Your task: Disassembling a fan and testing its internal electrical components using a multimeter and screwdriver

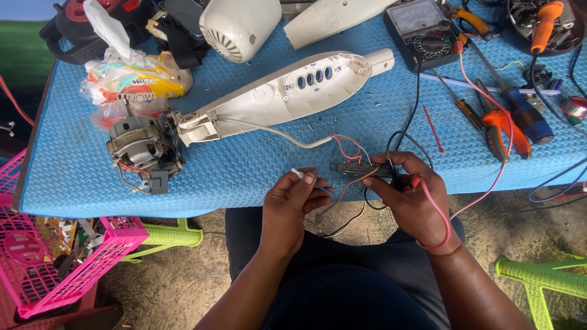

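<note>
Bridging both hands — the black switch block (358, 168) is pinched by the right hand (411, 194), the left hand (292, 201) gripping its white wire end (297, 174).

We see a small black rectangular switch block (358, 168) lying level, just off the blue mat's edge. Red and brown wires (346, 146) sprout from it.

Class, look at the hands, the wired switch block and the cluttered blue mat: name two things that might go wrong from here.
1. The right hand holds the black switch block past the mat's edge while thin wires tie it to the cream housing; a tug might snap a wire or drag the housing.
2. The red test lead loops round the right wrist and runs up to the multimeter; a sudden arm movement could pull the meter or disturb the screwdrivers.
</note>
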